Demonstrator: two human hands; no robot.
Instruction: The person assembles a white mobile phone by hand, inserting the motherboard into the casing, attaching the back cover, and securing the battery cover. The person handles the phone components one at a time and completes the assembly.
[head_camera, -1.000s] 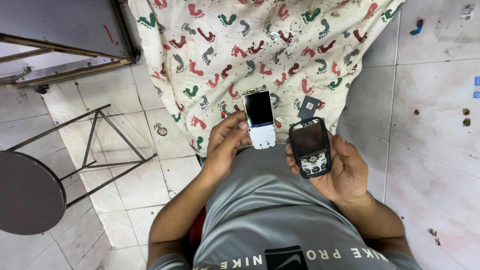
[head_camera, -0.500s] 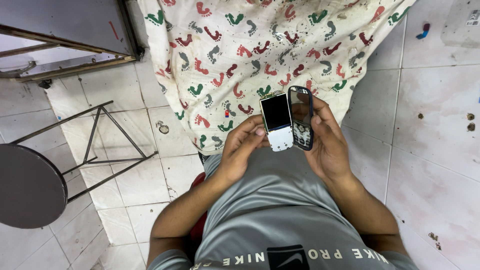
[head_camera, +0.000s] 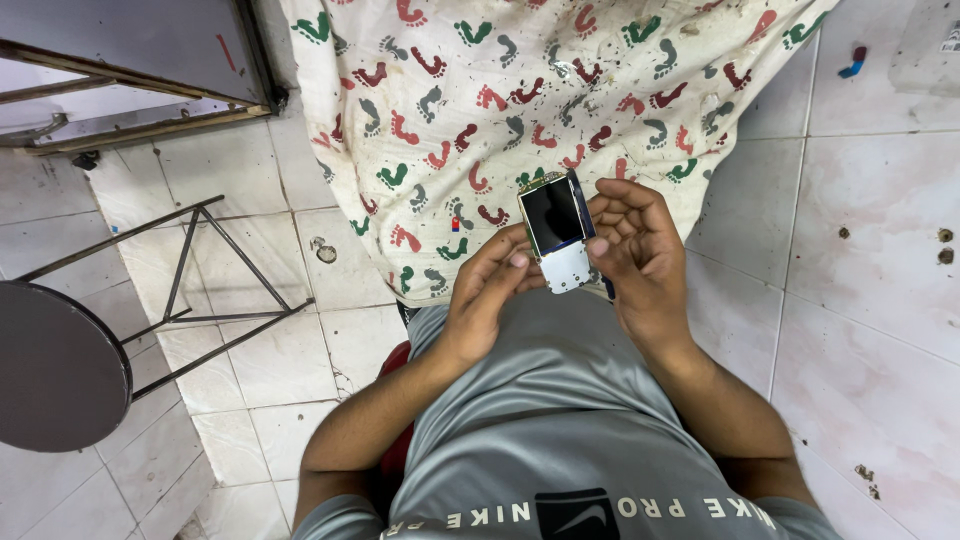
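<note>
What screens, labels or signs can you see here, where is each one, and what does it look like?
Phone screen: on the white phone body held between the left hand and right hand; dark, blank rectangle.
Shirt print: bottom edge, on the grey shirt; white lettering and a black patch.
Sticker: top right corner, on the tiled floor; small, white, partly cut off.

White keypad phone board with dark screen (head_camera: 556, 232) sits between left hand (head_camera: 490, 295) and right hand (head_camera: 640, 250). Footprint-patterned white cloth (head_camera: 520, 100) lies behind them. Round dark metal-legged stool (head_camera: 60, 365) stands far left.
</note>
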